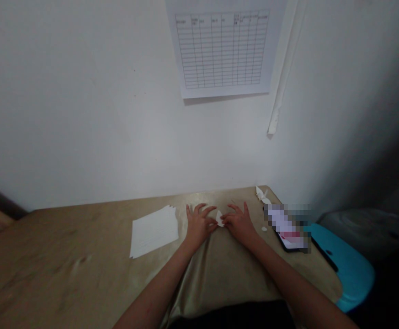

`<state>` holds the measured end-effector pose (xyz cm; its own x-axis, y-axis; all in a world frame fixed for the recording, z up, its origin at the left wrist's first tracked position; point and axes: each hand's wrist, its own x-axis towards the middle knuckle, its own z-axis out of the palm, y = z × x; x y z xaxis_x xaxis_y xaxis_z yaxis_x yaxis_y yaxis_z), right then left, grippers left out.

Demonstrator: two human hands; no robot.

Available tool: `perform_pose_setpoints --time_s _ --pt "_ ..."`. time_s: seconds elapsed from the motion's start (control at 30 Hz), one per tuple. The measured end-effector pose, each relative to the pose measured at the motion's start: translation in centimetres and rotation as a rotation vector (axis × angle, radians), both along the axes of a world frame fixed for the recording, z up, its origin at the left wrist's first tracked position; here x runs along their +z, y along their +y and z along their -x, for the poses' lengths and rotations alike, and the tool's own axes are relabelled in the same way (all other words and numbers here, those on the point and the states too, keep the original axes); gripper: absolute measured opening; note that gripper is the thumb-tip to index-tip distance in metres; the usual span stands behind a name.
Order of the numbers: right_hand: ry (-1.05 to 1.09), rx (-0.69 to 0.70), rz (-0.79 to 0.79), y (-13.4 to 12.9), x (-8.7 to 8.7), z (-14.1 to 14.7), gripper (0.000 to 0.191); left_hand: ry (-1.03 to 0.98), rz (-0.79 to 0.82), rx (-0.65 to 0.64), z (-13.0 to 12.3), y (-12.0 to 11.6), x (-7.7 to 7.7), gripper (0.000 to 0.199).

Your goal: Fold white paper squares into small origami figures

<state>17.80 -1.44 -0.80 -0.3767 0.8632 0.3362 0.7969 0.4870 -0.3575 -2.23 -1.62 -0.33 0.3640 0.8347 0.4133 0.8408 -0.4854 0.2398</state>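
A small folded piece of white paper [219, 218] is between my two hands, just above or on the brown table cover. My left hand [200, 223] pinches its left side with thumb and forefinger, the other fingers raised and spread. On the opposite side my right hand [237, 221] grips the paper's right edge between thumb and fingertips, its outer fingers lifted. To the left of my left hand lies a stack of white paper sheets [154, 232] with uneven edges.
The brown covered table [82, 265] meets a white wall. At its right side are a phone [286, 228], crumpled white paper bits [263, 195] and a small white scrap [264, 229]. A turquoise stool or chair [353, 265] stands beyond the right edge. A printed table sheet [225, 50] hangs on the wall.
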Motion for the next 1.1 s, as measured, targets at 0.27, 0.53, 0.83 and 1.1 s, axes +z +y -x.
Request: perform_pose_setpoints --time_s 0.27,0.53,0.83,1.1 --pt "-0.022 -0.024 -0.051 -0.1 0.1 -0.2 0.015 -0.014 0.038 0.011 -0.1 -0.3 0.3 0.009" --pt "0.023 0.007 -0.073 -0.5 -0.1 -0.4 0.017 -0.023 0.040 -0.005 -0.1 -0.3 0.0 0.019" --pt "-0.008 -0.001 -0.085 -0.1 -0.7 -0.4 0.020 0.014 0.047 0.005 -0.2 -0.1 0.2 0.017" --pt "-0.010 -0.023 -0.061 -0.1 -0.1 -0.3 0.018 0.004 0.055 0.028 -0.2 -0.2 0.5 0.013"
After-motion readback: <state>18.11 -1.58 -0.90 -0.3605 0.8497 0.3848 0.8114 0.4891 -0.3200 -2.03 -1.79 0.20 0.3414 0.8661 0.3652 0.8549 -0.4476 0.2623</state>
